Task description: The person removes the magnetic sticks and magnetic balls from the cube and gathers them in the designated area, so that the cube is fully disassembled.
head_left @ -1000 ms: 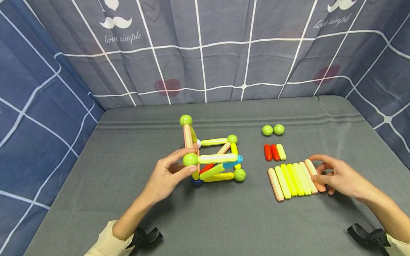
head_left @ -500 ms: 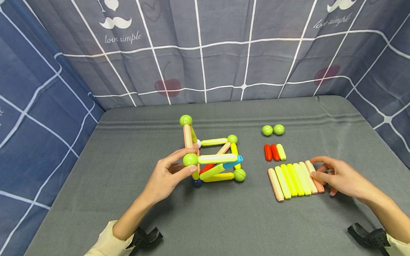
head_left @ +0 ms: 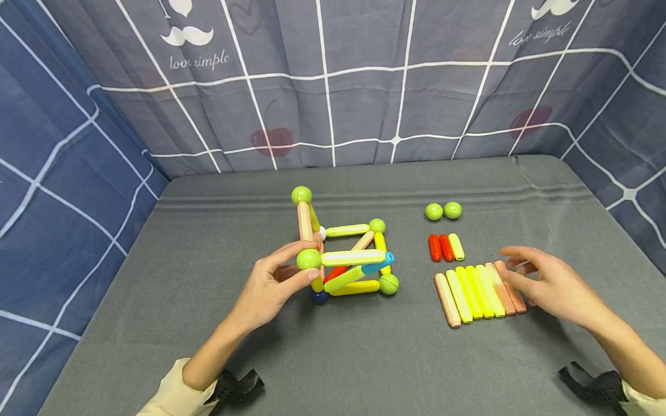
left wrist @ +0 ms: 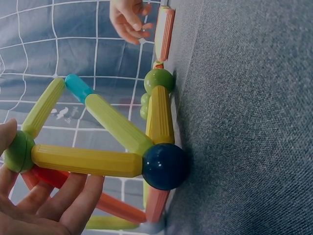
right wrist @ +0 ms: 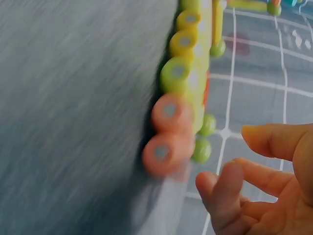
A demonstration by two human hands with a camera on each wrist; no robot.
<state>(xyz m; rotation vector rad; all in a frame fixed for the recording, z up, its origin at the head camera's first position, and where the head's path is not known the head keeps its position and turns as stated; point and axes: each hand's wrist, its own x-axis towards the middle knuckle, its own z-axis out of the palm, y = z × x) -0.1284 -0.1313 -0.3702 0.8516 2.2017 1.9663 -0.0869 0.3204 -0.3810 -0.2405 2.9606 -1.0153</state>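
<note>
Structure [head_left: 353, 257]: joined rods and balls, standing on the grey table [head_left: 396, 366]; navy ball [left wrist: 166, 166] at its low near-left corner, blue piece [left wrist: 79, 87] at the end of a slanting yellow-green rod.
Left hand [head_left: 272, 291]: clamped on the structure's upper near green ball [head_left: 309, 259], thumb on one side, fingers on the other.
Right hand [head_left: 554, 285]: thumb and fingers apart with nothing between them, near the right end of the rod row [head_left: 475, 293].
Rod row: seven lying side by side, right of the structure; one orange at the left end, two at the right, yellow and yellow-green between.
Short pieces [head_left: 447, 247]: two red, one yellow-green, just beyond the row.
Loose balls [head_left: 434, 211]: two green, side by side, farther back.
Backdrop [head_left: 282, 55]: blue-grey cloth with white lines.
</note>
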